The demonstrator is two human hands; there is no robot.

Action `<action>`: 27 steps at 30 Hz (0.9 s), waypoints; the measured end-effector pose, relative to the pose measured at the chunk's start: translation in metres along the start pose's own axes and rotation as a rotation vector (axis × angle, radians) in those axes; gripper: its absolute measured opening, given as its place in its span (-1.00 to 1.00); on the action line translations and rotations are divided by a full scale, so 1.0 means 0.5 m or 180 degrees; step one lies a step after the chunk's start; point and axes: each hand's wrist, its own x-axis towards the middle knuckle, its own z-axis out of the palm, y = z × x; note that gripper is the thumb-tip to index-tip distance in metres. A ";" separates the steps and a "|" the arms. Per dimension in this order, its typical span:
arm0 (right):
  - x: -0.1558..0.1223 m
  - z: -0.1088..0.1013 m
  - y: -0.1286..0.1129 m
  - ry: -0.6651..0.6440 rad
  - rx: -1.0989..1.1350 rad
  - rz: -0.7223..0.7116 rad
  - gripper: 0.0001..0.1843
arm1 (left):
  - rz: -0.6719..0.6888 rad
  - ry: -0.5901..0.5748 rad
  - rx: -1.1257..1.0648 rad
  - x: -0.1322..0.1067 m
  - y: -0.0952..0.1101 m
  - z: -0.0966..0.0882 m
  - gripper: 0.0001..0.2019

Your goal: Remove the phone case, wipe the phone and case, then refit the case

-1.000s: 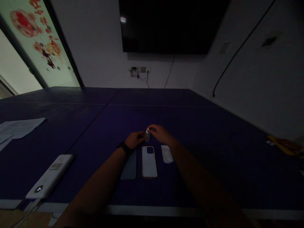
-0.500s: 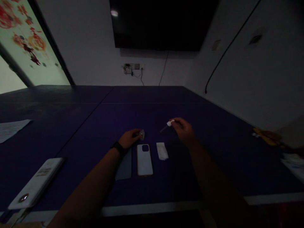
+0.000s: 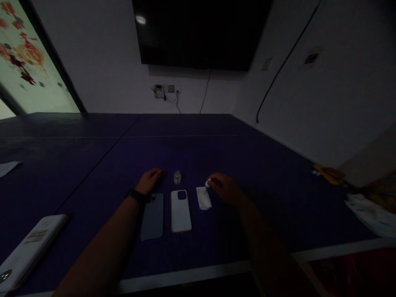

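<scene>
fingers (image 3: 211, 178) of the right hand (image 3: 227, 189) clamp a dropper (image 3: 207, 184) over tissue (image 3: 204, 200), seemingly dispensing, which calls for steady squeezing; left hand (image 3: 149, 182) loosely parted.

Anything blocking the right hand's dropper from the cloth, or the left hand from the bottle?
Nothing visible blocks either. The dropper in the right hand points down at the upper end of the cloth; whether its tip touches is unclear. The left hand is apart from the bottle, with nothing seen between.
</scene>
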 end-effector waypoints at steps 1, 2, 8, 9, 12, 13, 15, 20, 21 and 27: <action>0.000 0.003 0.001 -0.0023 -0.0029 -0.0018 -0.79 | -0.0045 0.0026 -0.0042 0.001 -0.005 0.000 -0.37; 0.000 0.005 0.001 -0.0046 -0.0054 -0.0035 -0.79 | -0.0083 0.0033 -0.0081 0.002 -0.008 0.001 -0.36; 0.002 0.014 0.003 -0.0109 -0.0151 -0.0117 -0.79 | -0.0159 0.0007 -0.0157 0.002 -0.008 0.005 -0.46; 0.002 0.014 0.004 -0.0109 -0.0161 -0.0131 -0.79 | -0.0159 0.0006 -0.0144 0.001 -0.007 0.005 -0.48; 0.003 0.015 0.006 -0.0119 -0.0183 -0.0196 -0.77 | -0.0149 0.0004 -0.0105 -0.001 -0.005 0.004 -0.53; 0.003 0.014 0.006 -0.0124 -0.0188 -0.0221 -0.76 | -0.0144 0.0004 -0.0098 -0.001 -0.004 0.004 -0.54; 0.003 0.013 0.004 -0.0129 -0.0201 -0.0265 -0.74 | -0.0139 -0.0006 -0.0091 -0.002 -0.004 0.005 -0.56; 0.006 0.008 -0.003 -0.0111 -0.0226 -0.0312 -0.74 | -0.0140 -0.0035 -0.0100 0.000 -0.008 0.007 -0.56; 0.006 0.007 -0.005 -0.0101 -0.0226 -0.0316 -0.74 | -0.0138 -0.0040 -0.0100 0.001 -0.009 0.007 -0.56; 0.007 -0.004 -0.011 -0.0037 -0.0234 -0.0323 -0.80 | -0.0149 -0.0062 -0.0060 0.002 -0.013 0.004 -0.57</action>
